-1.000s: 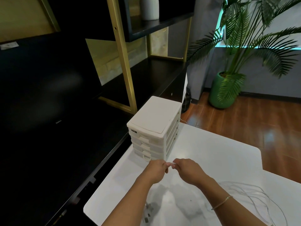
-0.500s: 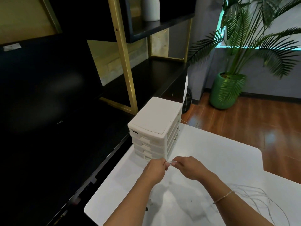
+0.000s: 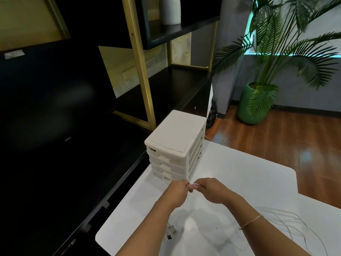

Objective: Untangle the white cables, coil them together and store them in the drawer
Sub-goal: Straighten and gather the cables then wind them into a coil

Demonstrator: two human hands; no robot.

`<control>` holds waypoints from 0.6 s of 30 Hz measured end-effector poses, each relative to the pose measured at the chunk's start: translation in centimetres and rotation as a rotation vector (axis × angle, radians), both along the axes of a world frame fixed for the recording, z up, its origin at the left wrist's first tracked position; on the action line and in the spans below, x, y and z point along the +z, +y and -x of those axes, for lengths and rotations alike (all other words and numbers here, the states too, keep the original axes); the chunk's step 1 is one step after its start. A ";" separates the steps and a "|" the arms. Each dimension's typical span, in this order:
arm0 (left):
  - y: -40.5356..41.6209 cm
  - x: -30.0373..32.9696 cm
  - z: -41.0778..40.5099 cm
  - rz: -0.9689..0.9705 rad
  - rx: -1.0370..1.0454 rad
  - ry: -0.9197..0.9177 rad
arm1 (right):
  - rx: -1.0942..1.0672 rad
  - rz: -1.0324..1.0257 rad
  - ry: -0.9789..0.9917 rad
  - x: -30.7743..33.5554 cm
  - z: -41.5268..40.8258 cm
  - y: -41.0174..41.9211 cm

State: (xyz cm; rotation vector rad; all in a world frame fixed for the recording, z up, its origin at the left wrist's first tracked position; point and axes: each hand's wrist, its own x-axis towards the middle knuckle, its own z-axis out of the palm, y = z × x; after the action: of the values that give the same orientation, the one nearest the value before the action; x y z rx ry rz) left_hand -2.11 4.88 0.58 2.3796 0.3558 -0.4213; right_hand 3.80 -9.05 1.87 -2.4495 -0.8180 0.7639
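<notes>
My left hand [image 3: 177, 191] and my right hand [image 3: 211, 189] meet just in front of the white drawer unit [image 3: 175, 145], above the white table [image 3: 239, 174]. Between their fingertips they pinch a short white piece of the white cables [image 3: 194, 184]. More loops of the cables [image 3: 287, 221] lie on the table at the right, past my right wrist. USB plugs [image 3: 170, 231] hang below my left forearm. The unit's drawers look closed.
A black cabinet and a dark Dell monitor [image 3: 55, 117] stand left of the table. Gold-framed black shelves [image 3: 140, 61] hold a white vase [image 3: 170, 10]. A palm in a green pot [image 3: 251, 106] stands on the wooden floor at the right.
Both hands have stayed together near the foot of the drawer unit, still pinching the cable. The view has shifted slightly.
</notes>
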 end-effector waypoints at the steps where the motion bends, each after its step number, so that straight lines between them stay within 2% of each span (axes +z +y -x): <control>1: 0.1 0.1 0.0 0.023 0.000 0.005 | -0.004 0.001 0.007 0.1 0.0 0.0; 7: 0.1 0.5 0.2 0.123 -0.006 0.021 | -0.049 -0.014 0.044 0.5 -0.3 0.0; 12: 0.4 0.5 0.3 0.103 -0.037 0.027 | -0.081 -0.012 0.075 0.2 -0.4 0.0; 18: 0.6 0.6 0.2 0.136 -0.005 0.050 | -0.111 0.006 0.008 0.0 -0.6 -0.1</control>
State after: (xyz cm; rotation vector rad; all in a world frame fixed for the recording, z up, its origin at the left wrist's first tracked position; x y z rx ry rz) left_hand -2.27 5.50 1.18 2.2414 0.3332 -0.4925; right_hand 4.42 -9.19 1.90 -2.4721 -0.6713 0.7349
